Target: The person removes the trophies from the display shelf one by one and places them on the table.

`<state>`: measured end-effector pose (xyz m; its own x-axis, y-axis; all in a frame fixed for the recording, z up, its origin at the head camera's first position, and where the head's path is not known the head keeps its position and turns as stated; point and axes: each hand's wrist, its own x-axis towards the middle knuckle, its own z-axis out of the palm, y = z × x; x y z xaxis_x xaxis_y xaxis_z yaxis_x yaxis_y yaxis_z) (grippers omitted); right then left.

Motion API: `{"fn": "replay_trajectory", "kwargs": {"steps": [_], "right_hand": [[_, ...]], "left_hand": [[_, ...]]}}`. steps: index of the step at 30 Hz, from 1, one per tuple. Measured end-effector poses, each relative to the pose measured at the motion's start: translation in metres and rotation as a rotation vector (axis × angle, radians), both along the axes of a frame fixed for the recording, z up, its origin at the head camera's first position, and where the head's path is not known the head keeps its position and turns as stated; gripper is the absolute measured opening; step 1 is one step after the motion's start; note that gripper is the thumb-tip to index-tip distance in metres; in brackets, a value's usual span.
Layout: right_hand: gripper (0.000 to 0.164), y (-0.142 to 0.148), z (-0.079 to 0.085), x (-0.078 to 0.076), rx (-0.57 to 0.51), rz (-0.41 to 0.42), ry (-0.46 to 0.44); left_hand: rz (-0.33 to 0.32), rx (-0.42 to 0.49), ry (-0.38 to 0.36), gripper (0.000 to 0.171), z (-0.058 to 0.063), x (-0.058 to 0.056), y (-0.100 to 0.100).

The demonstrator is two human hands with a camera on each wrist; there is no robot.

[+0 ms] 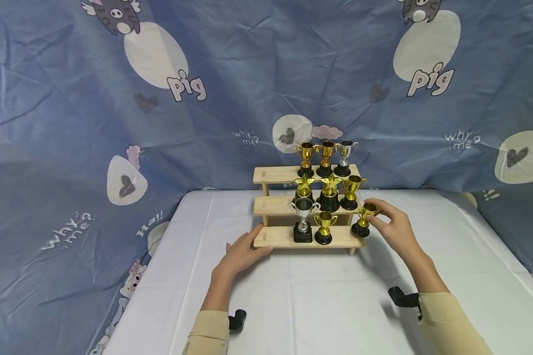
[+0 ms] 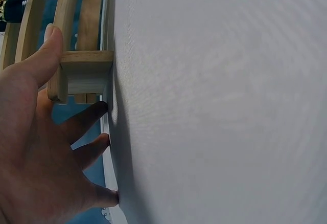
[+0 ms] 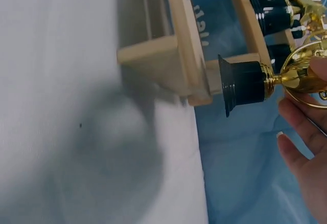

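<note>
A three-step wooden stand (image 1: 280,236) bears small trophies in rows. At its lower left corner my left hand (image 1: 243,250) grips the end of the bottom step, thumb along the front edge; in the left wrist view its other fingers (image 2: 92,151) spread down to the tablecloth. With thumb and fingertips my right hand (image 1: 395,228) pinches a gold trophy cup (image 1: 367,212) by its bowl. The cup's black base (image 3: 245,83) is tilted, close over the right end of the bottom step. On that step stand a silver trophy cup (image 1: 303,212) and a gold trophy cup (image 1: 324,228).
On the middle step are two star trophies (image 1: 329,195) and a gold cup (image 1: 350,192). The top step holds two gold cups (image 1: 326,158) and a silver cup (image 1: 344,158). A white cloth (image 1: 320,301) covers the table; a blue printed curtain (image 1: 231,98) hangs behind.
</note>
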<state>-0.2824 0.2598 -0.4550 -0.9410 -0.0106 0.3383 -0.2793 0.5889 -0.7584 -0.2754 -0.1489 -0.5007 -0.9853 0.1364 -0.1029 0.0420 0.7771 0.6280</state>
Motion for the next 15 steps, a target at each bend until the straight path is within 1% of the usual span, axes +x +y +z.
{"fn": "replay_trajectory", "kwargs": {"steps": [7, 15], "right_hand": [[0.041, 0.006, -0.002, -0.008, -0.013, -0.037, -0.028], [0.040, 0.008, -0.004, -0.020, 0.000, -0.089, 0.034]], "left_hand": [[0.009, 0.003, 0.004, 0.082, 0.000, 0.000, -0.001], [0.005, 0.009, 0.012, 0.080, 0.000, 0.001, 0.000]]}}
